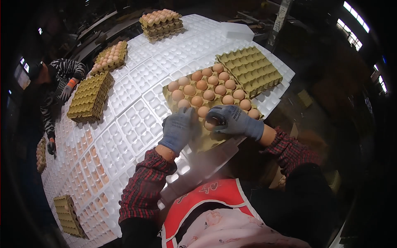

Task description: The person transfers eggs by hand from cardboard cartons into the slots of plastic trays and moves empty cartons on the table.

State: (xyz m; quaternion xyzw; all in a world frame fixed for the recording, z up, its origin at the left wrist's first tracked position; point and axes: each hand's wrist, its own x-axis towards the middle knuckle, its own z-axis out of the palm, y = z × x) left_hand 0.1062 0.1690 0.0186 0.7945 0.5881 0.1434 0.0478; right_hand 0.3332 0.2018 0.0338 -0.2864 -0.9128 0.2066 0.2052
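Egg (209,125), likely fragile and best side-held, is being pinched by right hand (233,120) at six o'clock on tray (208,142). Left hand's (179,129) grip cannot be told.

Egg trays (252,69) are of rough, matt moulded paper pulp; eggs (209,95) have smooth, low-sheen shells. White cavity trays (134,125) appear smooth, foam-like and softly glossy. Work gloves (242,121) and plaid sleeve covers (144,188) are matt cloth.
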